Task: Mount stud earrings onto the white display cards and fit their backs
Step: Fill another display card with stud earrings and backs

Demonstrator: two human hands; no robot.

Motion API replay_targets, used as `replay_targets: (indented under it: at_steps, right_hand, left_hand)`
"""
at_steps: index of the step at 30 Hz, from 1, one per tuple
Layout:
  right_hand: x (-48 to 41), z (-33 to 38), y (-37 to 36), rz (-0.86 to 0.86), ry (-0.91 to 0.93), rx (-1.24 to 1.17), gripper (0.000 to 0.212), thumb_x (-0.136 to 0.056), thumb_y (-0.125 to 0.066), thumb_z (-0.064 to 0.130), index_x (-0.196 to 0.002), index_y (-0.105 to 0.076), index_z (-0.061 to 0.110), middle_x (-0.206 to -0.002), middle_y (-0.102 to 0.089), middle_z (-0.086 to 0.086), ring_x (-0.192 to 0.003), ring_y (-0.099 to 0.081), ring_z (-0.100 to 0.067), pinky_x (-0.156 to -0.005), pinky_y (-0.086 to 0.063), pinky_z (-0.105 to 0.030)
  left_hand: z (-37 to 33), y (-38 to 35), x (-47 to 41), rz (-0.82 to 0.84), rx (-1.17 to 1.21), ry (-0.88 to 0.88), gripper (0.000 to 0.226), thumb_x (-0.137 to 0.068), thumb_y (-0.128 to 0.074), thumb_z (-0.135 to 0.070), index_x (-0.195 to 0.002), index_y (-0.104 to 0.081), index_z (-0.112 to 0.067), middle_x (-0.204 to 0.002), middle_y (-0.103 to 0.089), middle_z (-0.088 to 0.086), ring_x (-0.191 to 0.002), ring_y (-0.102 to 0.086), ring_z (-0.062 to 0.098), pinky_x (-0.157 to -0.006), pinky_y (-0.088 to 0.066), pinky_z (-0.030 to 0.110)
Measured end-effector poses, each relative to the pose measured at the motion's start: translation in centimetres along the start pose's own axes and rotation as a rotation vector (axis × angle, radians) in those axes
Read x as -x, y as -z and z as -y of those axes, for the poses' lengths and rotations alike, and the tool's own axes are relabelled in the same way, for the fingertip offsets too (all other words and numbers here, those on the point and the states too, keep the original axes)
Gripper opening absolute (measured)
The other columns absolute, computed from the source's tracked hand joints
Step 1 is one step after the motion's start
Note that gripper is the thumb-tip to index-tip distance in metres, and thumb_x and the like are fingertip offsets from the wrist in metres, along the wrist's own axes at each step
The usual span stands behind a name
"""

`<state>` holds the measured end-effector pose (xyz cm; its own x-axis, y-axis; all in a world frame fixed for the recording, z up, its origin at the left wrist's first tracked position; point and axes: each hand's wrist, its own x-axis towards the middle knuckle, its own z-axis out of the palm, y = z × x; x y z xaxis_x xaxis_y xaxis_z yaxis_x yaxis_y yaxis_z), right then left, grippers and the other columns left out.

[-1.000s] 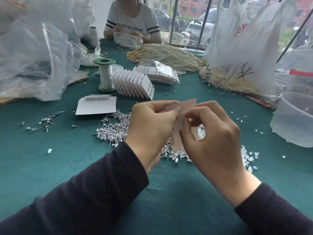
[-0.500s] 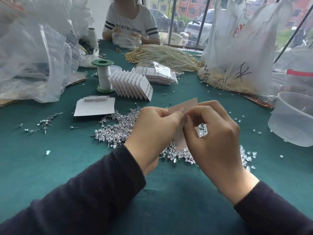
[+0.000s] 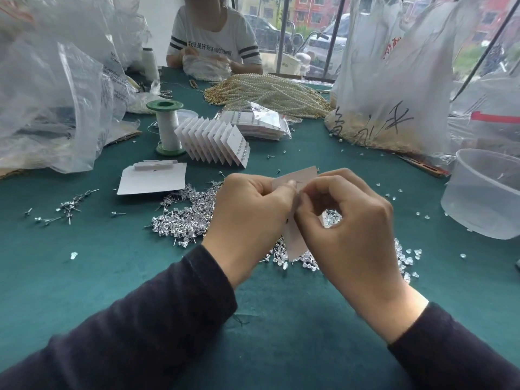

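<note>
Just above the green worktop (image 3: 112, 277), the fingers (image 3: 284, 190) of the left hand (image 3: 247, 218) are clamped on a white card (image 3: 294, 243), with the thumb on its near face. The right hand (image 3: 351, 229) has its fingers curled, thumb and forefinger tips pinched against the same card near its top edge. Anything held between them is too small to make out. The card hangs tilted between both hands over a heap of silver studs (image 3: 185, 218). Clear backs (image 3: 405, 257) lie scattered to the right. Further out sit a stack of blank cards (image 3: 153, 178), a fanned row of filled cards (image 3: 216, 142), a spool (image 3: 167, 128) and a translucent tub (image 3: 484, 192). Beyond lie pearl strands (image 3: 270, 91), in front of a second person (image 3: 213, 38).
</note>
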<state>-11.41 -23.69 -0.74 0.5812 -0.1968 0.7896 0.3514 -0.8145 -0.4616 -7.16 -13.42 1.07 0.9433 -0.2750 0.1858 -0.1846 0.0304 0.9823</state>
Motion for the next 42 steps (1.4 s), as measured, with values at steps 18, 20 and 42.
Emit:
replay_targets:
  at_steps: [18, 20, 42]
  right_hand:
    - [-1.7, -2.0, 3.1, -0.060, -0.797, -0.811, 0.024, -0.088, -0.053, -0.001, -0.078, -0.063, 0.018, -0.073, -0.066, 0.001, -0.067, -0.062, -0.020, -0.057, -0.055, -0.029]
    - [-1.8, -1.8, 3.1, -0.036, -0.918, -0.978, 0.021, -0.087, -0.050, -0.005, -0.082, -0.063, 0.011, -0.072, -0.067, -0.003, -0.062, -0.064, -0.018, -0.060, -0.058, -0.030]
    - [-1.4, -2.2, 2.9, 0.145, -1.230, -1.393, 0.020, -0.064, -0.057, 0.011, -0.078, -0.068, 0.001, -0.086, -0.067, -0.019, -0.077, -0.064, -0.033, -0.072, -0.055, -0.044]
  left_hand:
    - [0.6, 4.4, -3.1, 0.533, -1.125, -0.159, 0.052, -0.073, -0.072, -0.037, -0.121, -0.057, -0.024, -0.105, -0.057, -0.009, -0.086, -0.048, 0.004, -0.080, -0.035, 0.016]
    - [1.2, 3.9, -3.0, 0.522, -1.125, -0.192, 0.039, -0.075, -0.071, -0.036, -0.111, -0.064, -0.023, -0.097, -0.057, -0.009, -0.082, -0.048, 0.005, -0.076, -0.035, 0.018]
    - [0.7, 3.9, -3.1, 0.409, -0.777, -0.183, 0.013, -0.071, -0.075, -0.015, -0.064, -0.066, -0.022, -0.053, -0.056, -0.013, -0.047, -0.048, -0.007, -0.047, -0.035, 0.005]
